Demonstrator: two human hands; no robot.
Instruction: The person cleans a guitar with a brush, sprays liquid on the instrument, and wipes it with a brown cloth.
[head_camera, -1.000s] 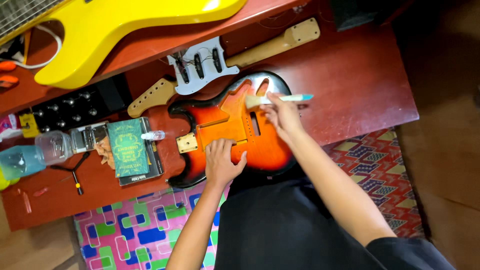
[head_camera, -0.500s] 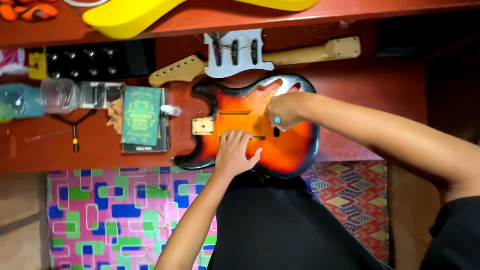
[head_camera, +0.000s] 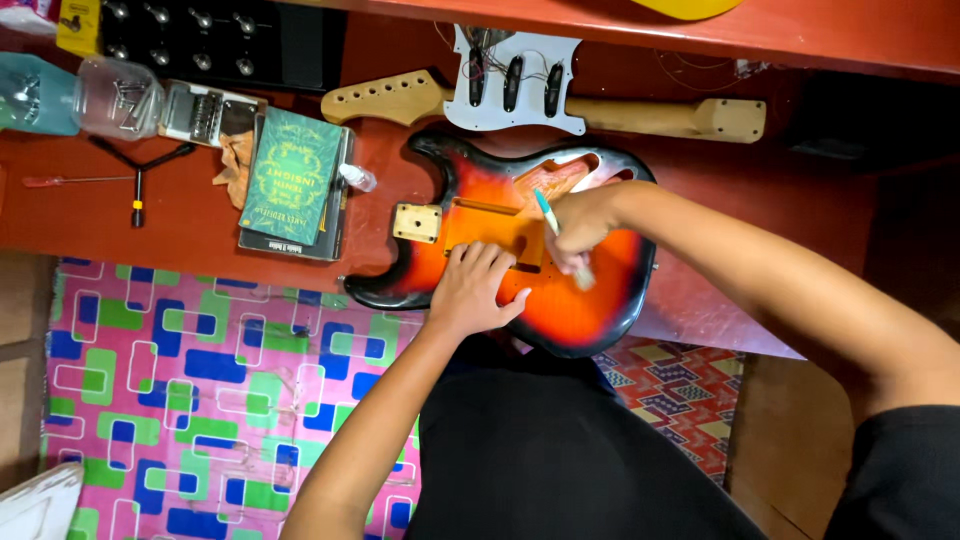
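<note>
1. Head view, what changed: your right hand (head_camera: 580, 222) has come down from the upper edge of the sunburst guitar body (head_camera: 530, 250) onto its middle. A second ago the pale toothbrush-like tool (head_camera: 560, 240) was held out sideways over the rim; now it points down, bristle end on the finish near the routed cavity. By my reading you have gone from lining up to actually working the surface.
2. Right hand: fingers closed around the tool's handle.
3. Left hand (head_camera: 475, 290): flat and spread, holding nothing, pressed on the body's lower half just as before, steadying it.
4. The body lies on the red workbench (head_camera: 180, 230), overhanging your lap, below the loose neck (head_camera: 640, 112) and white pickguard (head_camera: 515, 85).
5. Containers: a clear plastic bottle (head_camera: 115, 95) lies on its side at far left; I cannot tell what is in it. A green book (head_camera: 290, 175) sits beside it.
</note>
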